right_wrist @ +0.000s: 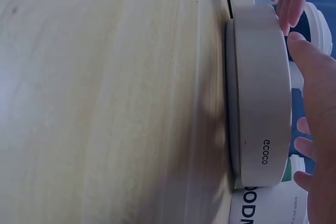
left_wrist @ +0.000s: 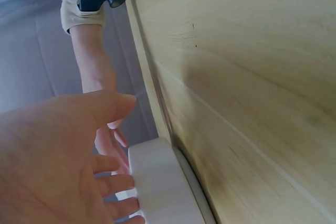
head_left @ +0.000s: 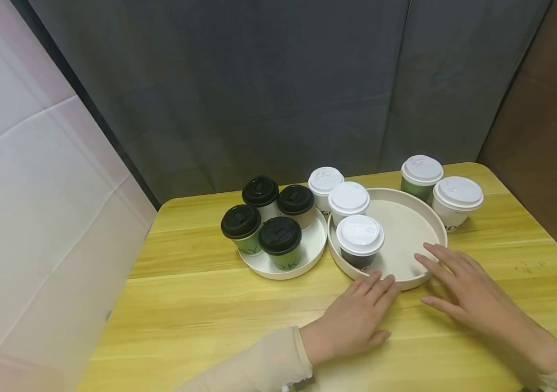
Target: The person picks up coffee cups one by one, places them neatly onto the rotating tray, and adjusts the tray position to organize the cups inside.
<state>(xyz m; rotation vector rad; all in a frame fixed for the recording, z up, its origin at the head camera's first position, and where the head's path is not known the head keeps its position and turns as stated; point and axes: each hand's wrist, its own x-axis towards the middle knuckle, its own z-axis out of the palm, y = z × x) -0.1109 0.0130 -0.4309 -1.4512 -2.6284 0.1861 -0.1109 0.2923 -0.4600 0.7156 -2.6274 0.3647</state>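
A round beige tray [head_left: 408, 228] with a low wall stands on the table. My left hand [head_left: 359, 316] is at its front edge, fingers extended, fingertips at the rim. At the front right of the rim is my right hand [head_left: 469, 288], with fingers spread and thumb apart. Neither hand grips anything. Inside the tray, at the left, stands a dark paper cup [head_left: 359, 242] with a white lid. Another white-lidded cup [head_left: 349, 201] is just behind it. In the right wrist view, the tray's outer wall [right_wrist: 262, 93] bears small lettering, beside the right hand.
Several black-lidded cups [head_left: 280, 239] stand on a round white plate [head_left: 314, 239] left of the tray. A white-lidded cup [head_left: 324, 182] is behind, between plate and tray. Right of the tray are a green cup [head_left: 417, 188] and a white cup [head_left: 450, 215]. A grey partition [head_left: 258, 98] borders the wooden table [head_left: 185, 305].
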